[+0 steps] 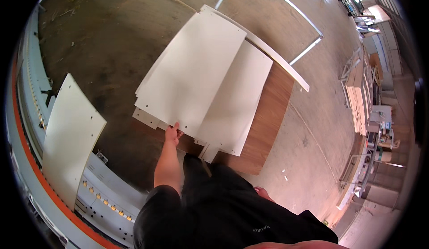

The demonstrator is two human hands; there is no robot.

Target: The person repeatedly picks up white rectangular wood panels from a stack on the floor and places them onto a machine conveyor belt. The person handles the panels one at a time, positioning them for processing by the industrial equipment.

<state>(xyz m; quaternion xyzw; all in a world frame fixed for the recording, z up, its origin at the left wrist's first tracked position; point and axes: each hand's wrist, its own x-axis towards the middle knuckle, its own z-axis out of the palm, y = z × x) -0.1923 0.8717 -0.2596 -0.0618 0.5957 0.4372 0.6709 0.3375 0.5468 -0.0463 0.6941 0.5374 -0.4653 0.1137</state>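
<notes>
Two uneven stacks of white panels lie side by side in front of me. My left hand (174,134) reaches to the near edge of the upper left white panel (187,66), thumb on its top and fingers curled at the edge. Small dark holes show near that panel's corners. Beside it, the right-hand white panel (239,95) lies partly covered by the left one. Beneath both is a brown wood-grain board (272,119). My right hand (263,193) hangs beside my body, mostly hidden by my black shirt, and touches nothing I can see.
At left, another drilled white panel (71,137) rests on a long machine with an orange edge strip (51,193). A narrow white strip (286,68) lies along the stack's far side. Beyond is a metal frame (308,50) on the concrete floor. Stacked boards (357,97) stand at right.
</notes>
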